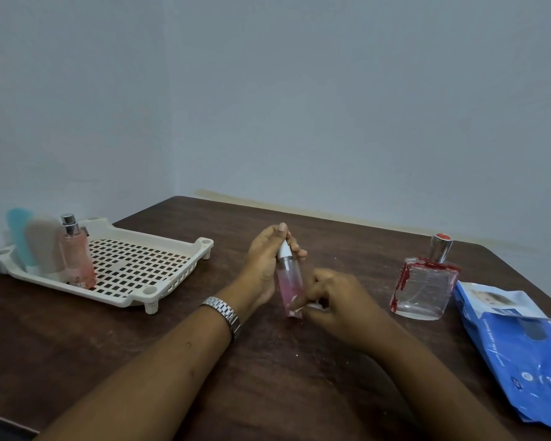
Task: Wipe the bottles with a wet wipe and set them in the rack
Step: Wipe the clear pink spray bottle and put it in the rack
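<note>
The dark wooden bench (pixel 299 393) carries all items. Landmark: the small clear spray bottle (pixel 289 281), holding pink liquid and fitted with a white cap, positioned above the bench centre.

The right hand (pixel 337 300) is closed on a white wet wipe (pixel 312 306), pressing it against the lower part of the spray bottle. The left hand (pixel 268 265), with a metal watch (pixel 223 311) on its wrist, is clamped around the bottle's upper part and cap, thumb on top. The bottle is held roughly upright.

Right of the spray bottle, well apart, lies a blue wet-wipe pack (pixel 519 354), flap open. Between pack and spray bottle stands a square glass bottle (pixel 423 288) with red markings and a silver cap.

Left of the spray bottle, farther back, sits the cream perforated rack (pixel 134 268). At its far-left end stand a pink spray bottle (pixel 77 256), a grey-beige bottle (pixel 45 243) and a light-blue bottle (pixel 19 233), close together.
</note>
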`<state>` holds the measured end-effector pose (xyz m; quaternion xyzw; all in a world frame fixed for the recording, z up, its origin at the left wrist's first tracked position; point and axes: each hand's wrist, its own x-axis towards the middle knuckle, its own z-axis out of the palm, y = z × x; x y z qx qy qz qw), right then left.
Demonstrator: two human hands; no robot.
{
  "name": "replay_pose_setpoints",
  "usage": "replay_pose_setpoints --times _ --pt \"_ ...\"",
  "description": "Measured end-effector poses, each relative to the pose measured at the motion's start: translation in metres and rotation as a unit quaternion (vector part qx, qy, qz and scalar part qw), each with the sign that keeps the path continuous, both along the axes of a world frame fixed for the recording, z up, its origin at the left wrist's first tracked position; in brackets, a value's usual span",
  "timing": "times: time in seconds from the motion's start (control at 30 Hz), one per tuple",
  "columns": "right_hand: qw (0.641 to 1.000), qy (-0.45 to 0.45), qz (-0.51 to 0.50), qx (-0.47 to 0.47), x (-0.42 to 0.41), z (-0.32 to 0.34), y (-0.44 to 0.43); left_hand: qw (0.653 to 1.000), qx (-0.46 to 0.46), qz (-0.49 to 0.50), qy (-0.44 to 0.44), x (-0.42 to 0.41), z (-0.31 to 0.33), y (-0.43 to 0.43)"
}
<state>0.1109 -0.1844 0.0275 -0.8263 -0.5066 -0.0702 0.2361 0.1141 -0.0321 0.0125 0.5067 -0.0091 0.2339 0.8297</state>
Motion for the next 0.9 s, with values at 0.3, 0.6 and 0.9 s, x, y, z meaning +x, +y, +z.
replay_pose_setpoints --times 0.3,0.6,0.9 --pt "0.964 -0.016 -0.066 0.259 0.007 -0.001 0.003 0.997 0.075 -0.008 0.026 -0.002 -0.001 -0.005" --pt "0.983 -0.105 -0.019 0.153 0.009 -0.01 0.007 0.999 0.03 0.013 0.018 -0.001 0.0 -0.011" --pt "1.0 0.019 0.01 0.01 0.0 -0.001 0.0 0.996 -0.018 0.064 0.065 0.002 -0.002 0.001"
